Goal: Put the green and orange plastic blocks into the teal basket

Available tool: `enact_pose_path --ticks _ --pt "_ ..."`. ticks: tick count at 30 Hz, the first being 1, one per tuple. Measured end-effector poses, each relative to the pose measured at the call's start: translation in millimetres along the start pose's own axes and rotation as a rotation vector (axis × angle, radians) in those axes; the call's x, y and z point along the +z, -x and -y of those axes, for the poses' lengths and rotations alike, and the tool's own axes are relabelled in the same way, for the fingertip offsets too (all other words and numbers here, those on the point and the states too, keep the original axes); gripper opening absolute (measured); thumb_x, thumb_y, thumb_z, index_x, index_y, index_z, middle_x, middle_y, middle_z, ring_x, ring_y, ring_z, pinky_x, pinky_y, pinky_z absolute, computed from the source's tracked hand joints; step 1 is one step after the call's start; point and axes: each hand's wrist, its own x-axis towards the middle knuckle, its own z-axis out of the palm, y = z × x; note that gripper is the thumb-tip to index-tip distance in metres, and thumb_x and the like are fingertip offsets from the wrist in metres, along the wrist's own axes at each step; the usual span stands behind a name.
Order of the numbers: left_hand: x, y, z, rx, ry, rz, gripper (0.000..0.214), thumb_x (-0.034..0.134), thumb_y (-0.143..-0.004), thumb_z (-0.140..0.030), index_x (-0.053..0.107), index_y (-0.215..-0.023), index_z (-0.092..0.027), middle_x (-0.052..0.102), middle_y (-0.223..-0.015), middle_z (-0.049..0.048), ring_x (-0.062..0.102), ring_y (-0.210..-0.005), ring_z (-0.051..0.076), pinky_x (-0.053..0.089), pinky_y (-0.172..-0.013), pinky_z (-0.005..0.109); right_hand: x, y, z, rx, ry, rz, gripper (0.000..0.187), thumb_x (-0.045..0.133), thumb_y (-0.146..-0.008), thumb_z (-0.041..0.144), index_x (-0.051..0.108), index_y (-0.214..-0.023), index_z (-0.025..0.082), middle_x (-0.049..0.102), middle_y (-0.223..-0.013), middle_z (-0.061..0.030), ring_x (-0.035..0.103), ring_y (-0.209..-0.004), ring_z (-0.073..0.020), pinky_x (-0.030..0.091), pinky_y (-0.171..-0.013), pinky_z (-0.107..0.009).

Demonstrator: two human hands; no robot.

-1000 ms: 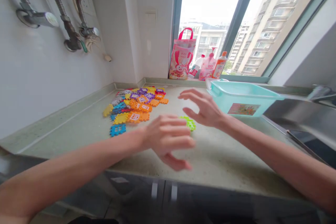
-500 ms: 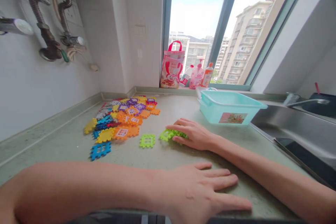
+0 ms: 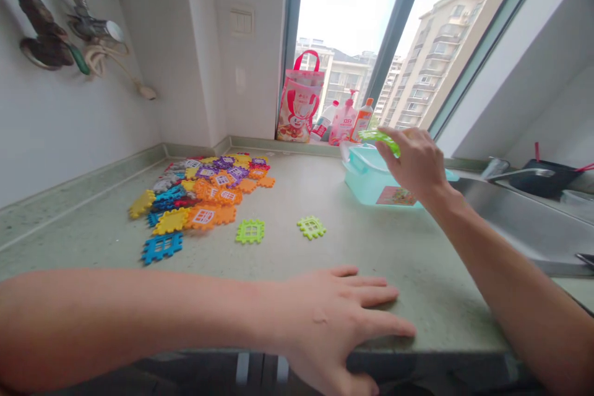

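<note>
Right hand: pinches a green tile over the teal tub.
Left hand: flat, fingers spread on the surface.
Tile: looks light, thin, stiff plastic; edge grip suits.

Right hand with green tile over teal tub

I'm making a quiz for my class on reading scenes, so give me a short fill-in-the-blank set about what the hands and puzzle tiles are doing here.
1. The right hand holds a ____ tile over the turquoise tub.
2. The left hand lies ____ on the counter edge, holding nothing.
3. Apart from the pile of tiles, ____ green tiles lie alone on the counter, one beside the other.

Missing words: green; flat; two
</note>
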Motion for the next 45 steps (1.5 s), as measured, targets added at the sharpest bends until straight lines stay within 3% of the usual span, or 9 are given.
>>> enact_pose_path --ticks 5,8,13,17,19,22,27,37,45 --pt "-1.1 -1 -1 -0.02 0.012 0.021 0.073 0.063 -0.095 -0.047 0.045 -0.163 -0.024 0.042 -0.17 0.0139 0.038 -0.159 0.033 0.027 -0.132 0.051 8 0 -50 0.246 0.064 0.36 0.065 0.04 -0.101 0.073 0.079 -0.129 0.028 0.079 -0.107 -0.0161 0.072 -0.097 -0.0386 0.056 -0.082 -0.054" --pt "-2.4 -1 -2 -0.027 0.027 0.026 0.073 0.064 -0.095 -0.046 0.045 -0.162 -0.024 0.042 -0.17 0.0142 0.038 -0.159 0.034 0.028 -0.132 0.052 7 -2 -47 0.23 0.065 0.343 0.065 0.049 -0.097 0.077 0.08 -0.126 0.028 0.08 -0.108 -0.0154 0.073 -0.098 -0.0398 0.057 -0.083 -0.056" --pt "-5.5 -2 -3 -0.014 0.014 0.029 0.07 0.062 -0.097 -0.044 0.046 -0.162 -0.021 0.041 -0.169 0.0151 0.038 -0.158 0.034 0.028 -0.131 0.052 -3 7 17 -0.153 -0.185 -0.007 0.043 0.054 -0.105 0.051 0.073 -0.136 0.027 0.074 -0.133 -0.0131 0.066 -0.126 -0.037 0.052 -0.108 -0.06" --pt "-5.9 -3 -2 -0.004 -0.024 0.033 0.069 0.062 -0.097 -0.045 0.047 -0.16 -0.021 0.044 -0.167 0.0151 0.045 -0.153 0.036 0.031 -0.13 0.053 2 43 93 -0.57 -0.545 0.345 0.058 0.062 -0.104 0.055 0.054 -0.158 0.034 0.05 -0.165 -0.0114 0.056 -0.144 -0.034 0.048 -0.116 -0.056" --pt "-5.5 -4 -2 -0.003 -0.039 0.038 0.069 0.063 -0.097 -0.046 0.049 -0.159 -0.021 0.046 -0.166 0.0154 0.046 -0.152 0.037 0.034 -0.128 0.053 11 60 120 -0.649 -0.627 0.545 0.077 0.069 -0.096 0.066 0.046 -0.164 0.038 0.037 -0.173 -0.012 0.046 -0.152 -0.0372 0.046 -0.118 -0.058" --pt "-5.0 -4 -2 0.004 -0.04 0.034 0.069 0.062 -0.097 -0.045 0.05 -0.159 -0.02 0.047 -0.165 0.015 0.045 -0.153 0.035 0.033 -0.129 0.05 28 74 139 -0.632 -0.728 0.685 0.062 0.066 -0.1 0.062 0.057 -0.156 0.038 0.048 -0.167 -0.0114 0.047 -0.152 -0.0346 0.041 -0.122 -0.058" --pt "-5.7 -3 -3 0.012 -0.026 0.012 0.07 0.063 -0.096 -0.044 0.049 -0.16 -0.018 0.042 -0.169 0.0165 0.042 -0.156 0.033 0.028 -0.132 0.049 43 72 136 -0.574 -0.866 0.598 0.032 0.06 -0.108 0.04 0.076 -0.133 0.03 0.071 -0.141 -0.0097 0.064 -0.13 -0.0266 0.051 -0.113 -0.048" --pt "-4.7 -2 -5 -0.043 0.004 0.034 0.072 0.067 -0.094 -0.042 0.049 -0.16 -0.023 0.043 -0.169 0.0135 0.045 -0.154 0.035 0.028 -0.132 0.052 45 63 110 -0.727 -0.769 0.506 0.041 0.074 -0.098 0.052 0.077 -0.129 0.026 0.078 -0.123 -0.0104 0.073 -0.11 -0.0262 0.059 -0.099 -0.044" --pt "-4.9 -2 -5 -0.011 0.028 0.015 0.071 0.066 -0.095 -0.041 0.049 -0.16 -0.02 0.04 -0.171 0.0142 0.038 -0.159 0.031 0.023 -0.134 0.046 27 33 70 -0.743 -0.48 -0.06 0.027 0.076 -0.096 0.046 0.079 -0.117 0.029 0.081 -0.114 -0.0055 0.075 -0.096 -0.0239 0.061 -0.086 -0.039"
